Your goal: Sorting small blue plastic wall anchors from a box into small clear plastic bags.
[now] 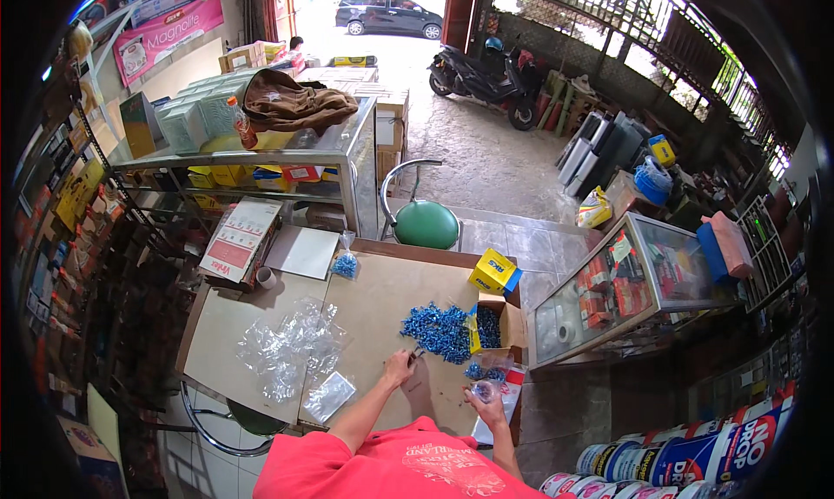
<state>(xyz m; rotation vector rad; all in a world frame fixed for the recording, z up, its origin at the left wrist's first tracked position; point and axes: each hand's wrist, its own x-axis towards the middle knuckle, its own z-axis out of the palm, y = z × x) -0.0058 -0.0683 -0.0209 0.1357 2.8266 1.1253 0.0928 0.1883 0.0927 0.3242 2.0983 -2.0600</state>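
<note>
A heap of small blue screw-like pieces (437, 331) lies on the brown tabletop (360, 317). At the heap's lower left edge is my left hand (400, 368), its fingers drawn together around something small and dark that I cannot make out. My right hand (489, 407) grips a clear plastic cup (484, 390) near the table's right edge. Just beyond that cup sits a clear bag of blue pieces (486, 370). An open yellow box (491, 322), also holding blue pieces, stands against the heap's right side.
Clear empty bags (291, 347) spread over the table's left part, with a flat stack of bags (329, 396) nearer me. A filled bag (345, 263), a cardboard roll (266, 278) and a yellow-blue box (495, 272) stand farther back. A green stool (426, 224) is beyond the table.
</note>
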